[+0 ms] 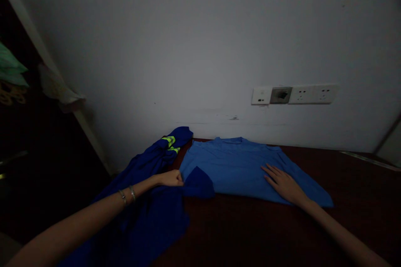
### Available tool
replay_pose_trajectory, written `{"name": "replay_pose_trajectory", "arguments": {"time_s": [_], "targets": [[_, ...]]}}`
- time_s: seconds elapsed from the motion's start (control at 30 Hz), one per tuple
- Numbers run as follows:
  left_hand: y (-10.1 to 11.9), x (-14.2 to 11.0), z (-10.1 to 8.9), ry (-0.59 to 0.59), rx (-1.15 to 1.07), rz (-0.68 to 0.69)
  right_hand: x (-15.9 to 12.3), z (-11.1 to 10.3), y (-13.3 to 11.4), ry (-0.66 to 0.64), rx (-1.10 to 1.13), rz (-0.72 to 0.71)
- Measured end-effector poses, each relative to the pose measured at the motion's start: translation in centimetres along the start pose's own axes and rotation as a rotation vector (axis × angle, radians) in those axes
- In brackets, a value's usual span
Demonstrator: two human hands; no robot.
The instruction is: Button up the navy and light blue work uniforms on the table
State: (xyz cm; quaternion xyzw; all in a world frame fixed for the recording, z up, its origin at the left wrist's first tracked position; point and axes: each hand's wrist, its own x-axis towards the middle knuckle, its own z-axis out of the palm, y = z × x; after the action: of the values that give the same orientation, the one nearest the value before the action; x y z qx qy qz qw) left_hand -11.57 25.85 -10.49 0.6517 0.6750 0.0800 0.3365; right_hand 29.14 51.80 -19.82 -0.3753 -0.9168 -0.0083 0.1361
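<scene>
A blue T-shirt [238, 167] lies spread flat on a dark brown table [360, 200], its collar toward the wall. My left hand [171, 178] is closed in a pinch on the shirt's left sleeve [198, 182], which is turned over onto the table. My right hand [282, 181] lies flat with fingers stretched out on the right part of the shirt, pressing it down. Two thin bracelets sit on my left wrist.
A dark navy garment [150, 200] with neon yellow stripes [171, 142] is heaped at the table's left end, hanging over the edge. The white wall behind carries a row of sockets and switches [294, 94]. A dark opening with hanging items is at the left.
</scene>
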Motion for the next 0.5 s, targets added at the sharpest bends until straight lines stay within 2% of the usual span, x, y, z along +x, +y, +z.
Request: {"name": "replay_pose_trajectory", "arguments": {"time_s": [0.13,0.2,0.27,0.4,0.43,0.5], "targets": [[0.2,-0.8,-0.9,-0.288,-0.028,-0.125,-0.3,0.0,-0.1,0.006,-0.012,0.005],[0.1,-0.3,-1.5,-0.304,-0.084,-0.168,-0.5,-0.1,-0.2,0.005,-0.008,0.012],[-0.2,0.8,-2.1,-0.152,-0.159,-0.211,-0.6,-0.2,-0.4,0.01,-0.001,0.019],[-1.2,3.4,-2.7,0.371,-0.115,-0.35,-0.6,-0.5,-0.6,0.024,0.009,0.03],[-1.4,4.0,-2.7,0.442,-0.087,-0.371,-0.6,-0.5,-0.6,0.023,0.01,0.032],[-1.7,4.8,-2.5,0.492,-0.071,-0.38,-0.5,-0.5,-0.5,0.017,0.01,0.032]]}}
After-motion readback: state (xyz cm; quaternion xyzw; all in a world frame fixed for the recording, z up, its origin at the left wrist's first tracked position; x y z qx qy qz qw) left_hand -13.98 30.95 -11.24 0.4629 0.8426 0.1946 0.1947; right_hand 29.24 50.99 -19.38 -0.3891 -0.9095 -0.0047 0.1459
